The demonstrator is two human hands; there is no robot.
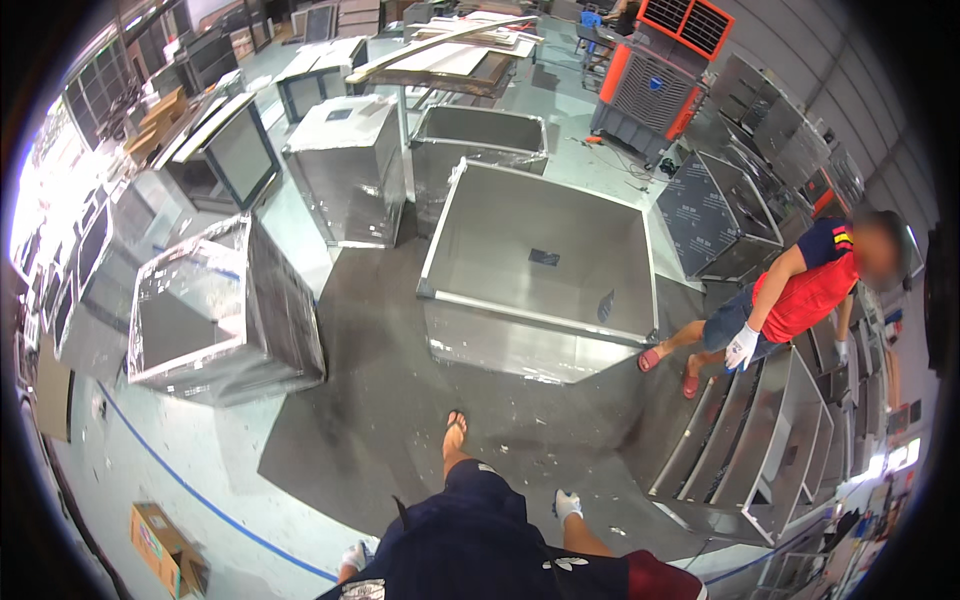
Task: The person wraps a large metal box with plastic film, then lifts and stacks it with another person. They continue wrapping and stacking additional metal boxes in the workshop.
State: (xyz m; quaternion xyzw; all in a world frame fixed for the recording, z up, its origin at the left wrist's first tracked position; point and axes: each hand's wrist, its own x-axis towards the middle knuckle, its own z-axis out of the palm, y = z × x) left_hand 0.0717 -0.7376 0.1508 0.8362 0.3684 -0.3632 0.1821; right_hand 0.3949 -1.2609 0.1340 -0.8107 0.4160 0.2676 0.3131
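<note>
My right hand (568, 505), in a pale glove, hangs beside my body over the dark floor mat (380, 400). Its fingers look loosely apart, and nothing shows in them. Low beside my left side is my left hand (356, 556), also gloved and partly covered by my clothing; its fingers are too small to make out. Neither hand touches any object that I can see. In front of me stands a large open-topped metal box (545, 255) with pale edge strips and film on its front. My sandalled foot (456, 428) is on the mat.
A film-wrapped metal cabinet (230, 320) stands to the left, another (345, 170) behind it. At right, a person in a red shirt (815, 285) with white gloves stands by a shelved metal cabinet (750, 440). A cardboard box (165, 550) is at lower left, an orange-grey air cooler (655, 85) farther back.
</note>
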